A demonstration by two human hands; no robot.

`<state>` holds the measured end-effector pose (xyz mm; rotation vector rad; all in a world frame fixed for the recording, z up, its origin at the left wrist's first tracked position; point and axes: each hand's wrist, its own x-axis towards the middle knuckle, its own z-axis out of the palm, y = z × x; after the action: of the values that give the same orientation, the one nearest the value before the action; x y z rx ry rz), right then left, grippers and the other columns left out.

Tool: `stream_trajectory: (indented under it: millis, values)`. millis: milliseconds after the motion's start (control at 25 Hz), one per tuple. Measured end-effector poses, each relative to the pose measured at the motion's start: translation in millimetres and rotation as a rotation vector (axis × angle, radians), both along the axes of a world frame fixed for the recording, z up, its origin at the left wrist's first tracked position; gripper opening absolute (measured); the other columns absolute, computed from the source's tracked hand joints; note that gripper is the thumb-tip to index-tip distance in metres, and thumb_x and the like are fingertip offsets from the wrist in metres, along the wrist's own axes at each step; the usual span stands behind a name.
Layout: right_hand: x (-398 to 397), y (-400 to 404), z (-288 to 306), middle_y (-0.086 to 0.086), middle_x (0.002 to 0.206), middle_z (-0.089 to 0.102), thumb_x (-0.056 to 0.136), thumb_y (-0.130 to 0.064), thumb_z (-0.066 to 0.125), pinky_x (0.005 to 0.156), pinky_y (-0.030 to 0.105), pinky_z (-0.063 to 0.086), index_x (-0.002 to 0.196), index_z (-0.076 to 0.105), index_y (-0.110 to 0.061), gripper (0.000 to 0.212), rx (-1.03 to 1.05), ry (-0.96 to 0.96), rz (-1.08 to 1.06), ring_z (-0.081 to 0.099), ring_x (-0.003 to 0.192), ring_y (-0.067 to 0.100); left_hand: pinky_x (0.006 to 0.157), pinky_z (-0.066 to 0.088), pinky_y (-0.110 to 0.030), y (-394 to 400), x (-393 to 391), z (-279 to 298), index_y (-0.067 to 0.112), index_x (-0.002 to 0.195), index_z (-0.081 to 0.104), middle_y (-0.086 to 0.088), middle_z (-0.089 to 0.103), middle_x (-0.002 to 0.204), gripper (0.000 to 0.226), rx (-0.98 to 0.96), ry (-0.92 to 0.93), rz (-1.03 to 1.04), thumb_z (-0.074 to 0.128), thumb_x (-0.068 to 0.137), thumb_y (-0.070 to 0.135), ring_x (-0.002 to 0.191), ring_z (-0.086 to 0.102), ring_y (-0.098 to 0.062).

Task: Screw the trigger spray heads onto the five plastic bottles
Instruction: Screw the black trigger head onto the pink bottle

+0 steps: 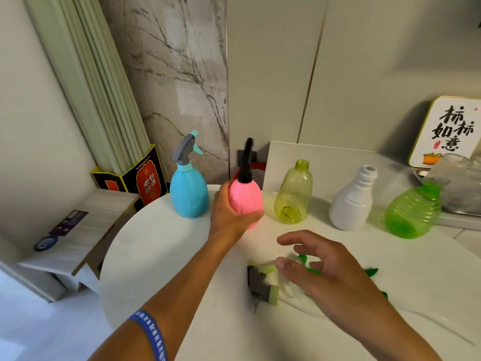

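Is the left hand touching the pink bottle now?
Touching. The head view shows the left hand with fingers wrapped around the pink bottle.

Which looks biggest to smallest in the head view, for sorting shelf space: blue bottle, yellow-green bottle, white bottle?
1. Blue bottle, tallest with its spray head on.
2 and 3. Yellow-green bottle and white bottle look alike; no ranking.

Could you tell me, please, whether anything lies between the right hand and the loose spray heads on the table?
Nothing visible does. The right hand hovers open just over the spray heads lying on the table, partly covering the green one. The left hand holds the pink bottle further back.
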<state>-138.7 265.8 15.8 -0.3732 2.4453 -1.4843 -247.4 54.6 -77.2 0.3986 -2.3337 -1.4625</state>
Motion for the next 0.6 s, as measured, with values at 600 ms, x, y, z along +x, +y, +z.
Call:
stream_trajectory:
  millis: [600]
  values:
    - [-87,-6,-28,0.001,0.139,0.056,0.083,-0.034,0.074,0.090,0.036,0.047,0.141,0.040,-0.026,0.067,0.208,0.236,-0.413,0.054,0.121,0.027,0.100,0.042,-0.040,-2,33,8,0.025,0.152,0.019,-0.006,0.032,0.154,0.110,0.100,-0.317,0.007,0.087,0.066,0.012,0.136,0.036,-0.027]
